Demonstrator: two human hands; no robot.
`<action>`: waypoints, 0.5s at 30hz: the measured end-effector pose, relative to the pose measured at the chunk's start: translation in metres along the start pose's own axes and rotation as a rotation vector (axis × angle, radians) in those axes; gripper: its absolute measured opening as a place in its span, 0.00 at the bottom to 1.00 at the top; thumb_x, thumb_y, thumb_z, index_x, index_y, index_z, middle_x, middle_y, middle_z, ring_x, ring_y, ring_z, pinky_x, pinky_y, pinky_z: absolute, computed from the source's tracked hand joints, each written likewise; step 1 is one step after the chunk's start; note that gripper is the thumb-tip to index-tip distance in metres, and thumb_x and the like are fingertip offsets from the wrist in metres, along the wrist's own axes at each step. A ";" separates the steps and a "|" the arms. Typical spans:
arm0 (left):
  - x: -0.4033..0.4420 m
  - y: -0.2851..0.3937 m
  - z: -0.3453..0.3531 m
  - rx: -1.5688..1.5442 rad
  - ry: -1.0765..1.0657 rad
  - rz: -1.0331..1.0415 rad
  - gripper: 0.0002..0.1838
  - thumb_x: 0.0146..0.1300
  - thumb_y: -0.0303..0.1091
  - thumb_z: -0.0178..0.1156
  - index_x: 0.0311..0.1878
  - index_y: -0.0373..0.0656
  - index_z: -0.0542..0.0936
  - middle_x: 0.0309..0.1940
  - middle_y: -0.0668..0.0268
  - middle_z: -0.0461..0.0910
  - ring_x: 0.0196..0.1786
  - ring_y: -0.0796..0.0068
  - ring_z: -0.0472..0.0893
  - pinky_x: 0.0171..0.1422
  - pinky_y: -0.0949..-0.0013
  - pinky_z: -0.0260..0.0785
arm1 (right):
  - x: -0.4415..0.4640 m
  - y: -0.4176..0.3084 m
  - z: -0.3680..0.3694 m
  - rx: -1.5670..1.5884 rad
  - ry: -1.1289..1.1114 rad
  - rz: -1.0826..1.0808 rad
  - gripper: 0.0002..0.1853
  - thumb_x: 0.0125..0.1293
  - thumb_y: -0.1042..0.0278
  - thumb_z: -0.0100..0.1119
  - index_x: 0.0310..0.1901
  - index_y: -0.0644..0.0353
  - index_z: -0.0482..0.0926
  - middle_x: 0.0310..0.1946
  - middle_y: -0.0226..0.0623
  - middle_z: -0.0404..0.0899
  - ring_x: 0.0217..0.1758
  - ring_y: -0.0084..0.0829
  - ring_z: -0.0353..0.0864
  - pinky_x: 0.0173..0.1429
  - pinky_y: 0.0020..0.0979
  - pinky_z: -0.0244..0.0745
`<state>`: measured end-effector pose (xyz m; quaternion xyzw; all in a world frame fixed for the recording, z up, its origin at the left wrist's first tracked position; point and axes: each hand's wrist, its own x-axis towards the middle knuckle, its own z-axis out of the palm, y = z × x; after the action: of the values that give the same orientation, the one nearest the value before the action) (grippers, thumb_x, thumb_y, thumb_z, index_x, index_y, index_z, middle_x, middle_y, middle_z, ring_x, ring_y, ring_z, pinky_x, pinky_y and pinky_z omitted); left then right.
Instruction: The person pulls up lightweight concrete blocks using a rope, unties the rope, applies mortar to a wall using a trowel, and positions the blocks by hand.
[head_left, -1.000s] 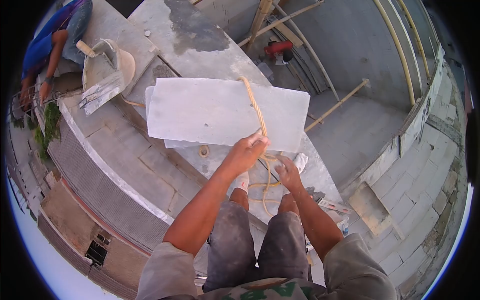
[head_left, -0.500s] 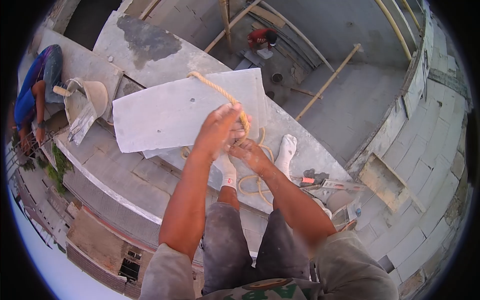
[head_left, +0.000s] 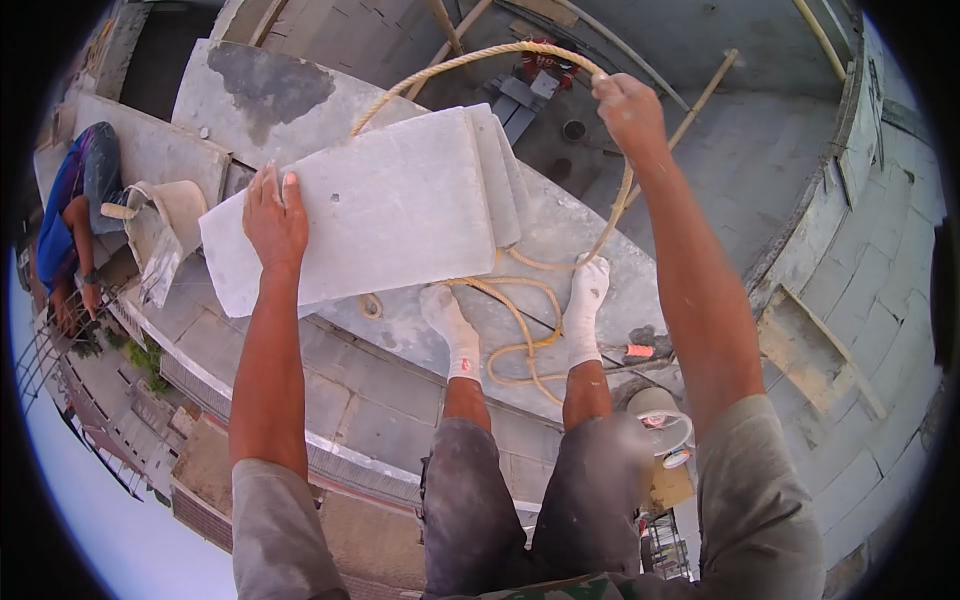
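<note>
Pale flat slabs [head_left: 400,200] lie stacked on the concrete ledge in front of my feet, the upper ones fanned at their right end. My left hand [head_left: 275,222] rests on the top slab near its left end, fingers stretched and thumb apart. Raised to the right, beyond the slabs, my right hand [head_left: 630,112] is closed on a twisted rope [head_left: 470,58]. From that hand the rope arches left to the slabs' far edge, and another length hangs down toward my right foot. More rope lies in loops between my socked feet.
A person in blue [head_left: 75,215] crouches at the far left beside a bucket [head_left: 175,215] with a trowel. Below the ledge [head_left: 370,100], another person in red [head_left: 545,65] is on the lower floor. Bamboo poles cross the drop. A small bucket [head_left: 660,420] stands by my right leg.
My hands have moved apart. The left let go of the rope and now lies on the slab; the right has gone up and right, drawing the rope into an arch.
</note>
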<state>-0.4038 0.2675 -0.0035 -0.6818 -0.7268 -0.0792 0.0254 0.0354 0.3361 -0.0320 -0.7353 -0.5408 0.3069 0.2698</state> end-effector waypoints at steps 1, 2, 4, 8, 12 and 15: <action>-0.005 -0.007 0.012 0.049 0.035 0.052 0.25 0.72 0.49 0.43 0.55 0.38 0.77 0.55 0.53 0.76 0.62 0.54 0.70 0.67 0.56 0.59 | -0.009 0.019 0.013 -0.107 -0.045 -0.018 0.19 0.65 0.54 0.52 0.29 0.65 0.78 0.24 0.53 0.77 0.29 0.53 0.76 0.35 0.47 0.69; -0.005 -0.009 0.016 0.031 0.024 0.045 0.24 0.72 0.49 0.44 0.53 0.39 0.78 0.53 0.55 0.77 0.61 0.55 0.71 0.66 0.55 0.59 | -0.019 0.038 0.024 -0.216 -0.092 -0.036 0.19 0.65 0.54 0.51 0.28 0.65 0.77 0.26 0.55 0.77 0.32 0.57 0.76 0.37 0.49 0.69; 0.001 -0.013 0.016 0.001 0.005 0.027 0.22 0.71 0.49 0.45 0.49 0.41 0.79 0.49 0.59 0.78 0.58 0.55 0.72 0.62 0.53 0.61 | -0.051 0.061 0.034 -0.288 -0.154 -0.027 0.19 0.66 0.56 0.51 0.26 0.64 0.75 0.27 0.57 0.77 0.34 0.60 0.75 0.39 0.53 0.68; 0.019 -0.008 0.007 0.140 -0.085 -0.072 0.20 0.71 0.48 0.45 0.40 0.42 0.79 0.42 0.59 0.78 0.49 0.55 0.74 0.55 0.53 0.63 | -0.202 0.125 0.010 -0.354 -0.127 0.148 0.15 0.66 0.58 0.53 0.29 0.61 0.72 0.25 0.54 0.76 0.32 0.60 0.75 0.36 0.55 0.67; 0.018 -0.017 0.027 0.056 0.050 -0.029 0.18 0.70 0.46 0.48 0.35 0.41 0.78 0.35 0.57 0.77 0.41 0.52 0.75 0.48 0.54 0.65 | -0.341 0.198 0.017 -0.383 -0.719 0.250 0.13 0.67 0.59 0.50 0.34 0.62 0.74 0.34 0.51 0.79 0.38 0.55 0.79 0.42 0.50 0.73; 0.017 -0.021 0.032 0.036 0.096 -0.018 0.17 0.69 0.45 0.49 0.33 0.41 0.77 0.34 0.55 0.76 0.40 0.51 0.75 0.46 0.54 0.66 | -0.359 0.152 0.052 -0.569 -1.054 -0.045 0.10 0.62 0.61 0.50 0.35 0.59 0.75 0.35 0.46 0.79 0.35 0.51 0.79 0.41 0.47 0.75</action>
<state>-0.4235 0.2873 -0.0343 -0.6700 -0.7322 -0.0990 0.0714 0.0111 -0.0463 -0.1207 -0.5158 -0.6780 0.4675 -0.2360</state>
